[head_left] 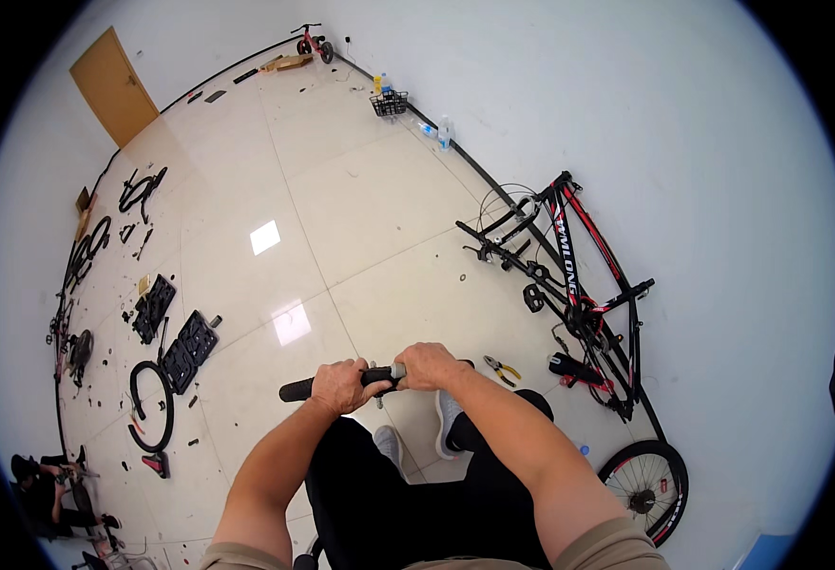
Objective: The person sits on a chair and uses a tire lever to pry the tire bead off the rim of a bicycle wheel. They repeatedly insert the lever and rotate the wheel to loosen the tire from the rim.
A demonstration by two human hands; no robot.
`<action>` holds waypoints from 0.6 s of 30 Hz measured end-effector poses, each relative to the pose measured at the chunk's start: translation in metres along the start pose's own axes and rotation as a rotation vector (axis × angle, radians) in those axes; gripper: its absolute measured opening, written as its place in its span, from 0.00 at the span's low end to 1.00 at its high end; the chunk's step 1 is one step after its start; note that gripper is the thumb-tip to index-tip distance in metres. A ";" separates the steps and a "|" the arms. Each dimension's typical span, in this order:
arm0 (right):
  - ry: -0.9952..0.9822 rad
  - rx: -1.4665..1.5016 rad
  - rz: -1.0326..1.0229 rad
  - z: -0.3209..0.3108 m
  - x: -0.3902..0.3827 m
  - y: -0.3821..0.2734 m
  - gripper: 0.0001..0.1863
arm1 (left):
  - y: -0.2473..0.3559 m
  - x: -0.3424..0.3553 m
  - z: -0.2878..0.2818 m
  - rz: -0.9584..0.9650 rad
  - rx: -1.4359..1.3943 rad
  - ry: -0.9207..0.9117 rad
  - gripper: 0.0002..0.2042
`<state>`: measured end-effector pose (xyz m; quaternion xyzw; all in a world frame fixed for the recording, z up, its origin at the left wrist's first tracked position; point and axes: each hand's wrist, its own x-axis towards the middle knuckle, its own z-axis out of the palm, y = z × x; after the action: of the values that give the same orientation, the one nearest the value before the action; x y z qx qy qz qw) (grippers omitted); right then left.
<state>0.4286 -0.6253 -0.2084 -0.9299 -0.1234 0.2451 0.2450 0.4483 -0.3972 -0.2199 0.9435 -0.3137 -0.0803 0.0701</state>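
Left hand (339, 385) and right hand (427, 366) both clamped, fingers curled, on black handlebar (296, 389) held crosswise above knees; pliers (503, 370) on tiled floor (370, 218) near red-black bicycle frame (579, 275).

handlebar (327, 384) black | bicycle frame (584, 271) black-red | door (113, 85) orange-brown | floor (360, 199) cream

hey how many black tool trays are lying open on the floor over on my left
2. One black tray lies farther out on the tiles; the other black tray sits nearer, just right of the loose black tyre. Small clutter along the left wall could hide more.
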 end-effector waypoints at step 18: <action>0.022 -0.017 0.030 0.004 -0.006 -0.015 0.20 | -0.001 -0.012 0.001 0.003 -0.005 0.083 0.31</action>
<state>0.4201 -0.6134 -0.2012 -0.9363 -0.1087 0.2376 0.2347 0.4396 -0.3892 -0.2197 0.9454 -0.3116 -0.0416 0.0857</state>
